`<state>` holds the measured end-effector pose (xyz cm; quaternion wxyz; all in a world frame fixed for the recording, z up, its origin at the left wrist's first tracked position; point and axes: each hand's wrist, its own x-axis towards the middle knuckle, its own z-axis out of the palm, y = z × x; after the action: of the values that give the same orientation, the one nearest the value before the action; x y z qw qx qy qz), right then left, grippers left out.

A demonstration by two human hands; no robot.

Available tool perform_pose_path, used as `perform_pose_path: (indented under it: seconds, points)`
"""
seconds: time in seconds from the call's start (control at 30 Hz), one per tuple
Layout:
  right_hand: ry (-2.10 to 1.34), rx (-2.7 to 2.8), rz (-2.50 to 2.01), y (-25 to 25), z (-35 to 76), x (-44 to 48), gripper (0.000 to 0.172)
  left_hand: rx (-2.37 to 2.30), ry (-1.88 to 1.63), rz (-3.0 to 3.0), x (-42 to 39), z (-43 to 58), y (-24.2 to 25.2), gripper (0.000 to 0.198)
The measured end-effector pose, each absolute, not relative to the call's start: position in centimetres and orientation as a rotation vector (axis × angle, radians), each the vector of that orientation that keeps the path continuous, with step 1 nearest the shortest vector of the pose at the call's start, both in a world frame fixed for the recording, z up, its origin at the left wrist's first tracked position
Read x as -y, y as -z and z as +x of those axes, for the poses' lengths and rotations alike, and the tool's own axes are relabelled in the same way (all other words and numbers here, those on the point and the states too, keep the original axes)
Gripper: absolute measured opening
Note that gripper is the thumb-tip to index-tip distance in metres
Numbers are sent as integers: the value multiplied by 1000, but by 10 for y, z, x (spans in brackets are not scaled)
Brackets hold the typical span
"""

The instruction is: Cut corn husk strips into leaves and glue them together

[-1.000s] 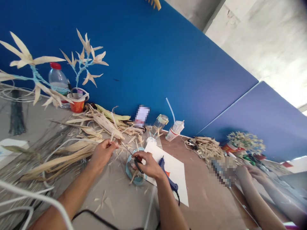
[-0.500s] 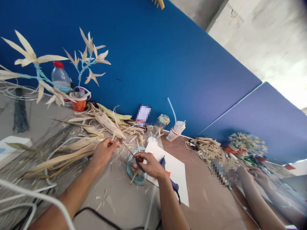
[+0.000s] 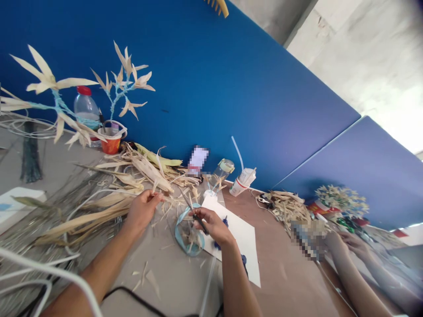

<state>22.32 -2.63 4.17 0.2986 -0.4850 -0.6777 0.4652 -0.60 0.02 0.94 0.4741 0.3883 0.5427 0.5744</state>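
My left hand [image 3: 142,211] is closed in a pinch over the husk pile, with a small pale piece of dried corn husk [image 3: 155,185] showing at its fingertips. Scissors [image 3: 200,223] with dark handles are gripped in my right hand [image 3: 214,226]. Their blades are parted and point up and left, apart from my left hand. Beneath the scissors lies a roll of light blue tape [image 3: 180,237] with husk scraps inside its ring. Dried corn husks [image 3: 148,169] are heaped behind my left hand. A dark blue glue gun [image 3: 217,245], partly hidden by my right wrist, rests on white paper [image 3: 246,242].
Husk flowers on blue-wrapped stems [image 3: 117,94] stand in a red cup [image 3: 111,144] beside a red-capped bottle [image 3: 85,105]. A phone [image 3: 198,159], a glass jar [image 3: 222,171] and a white cup [image 3: 243,181] line the blue partition. Another person's hands [image 3: 346,246] work at right.
My right hand has drawn slightly to the right with the scissors. Their blades have opened and swung more upright, away from my left hand, which stays nearly in place.
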Motion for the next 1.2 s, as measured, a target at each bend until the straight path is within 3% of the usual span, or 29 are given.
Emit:
perform_pose_path:
  seconds: [0.27,0.47,0.63,0.93,1.2]
  points:
    - [-1018,1805,-1390,-28,206,23,26,-1193,-1495,866,3,-4,-11,34]
    - [-1365,1538,-1208,-31,195,30,29,-1079,-1496,749,3,-1,-11,32]
    - [-1385,1516,-1196,-31,187,32,32,-1011,-1487,663,7,3,-16,34]
    - [-1310,1473,-1091,-19,171,37,32,-949,-1441,537,9,7,-18,40]
    - [-1084,1024,-1045,-19,169,28,40,-924,-1204,631,23,26,-15,43]
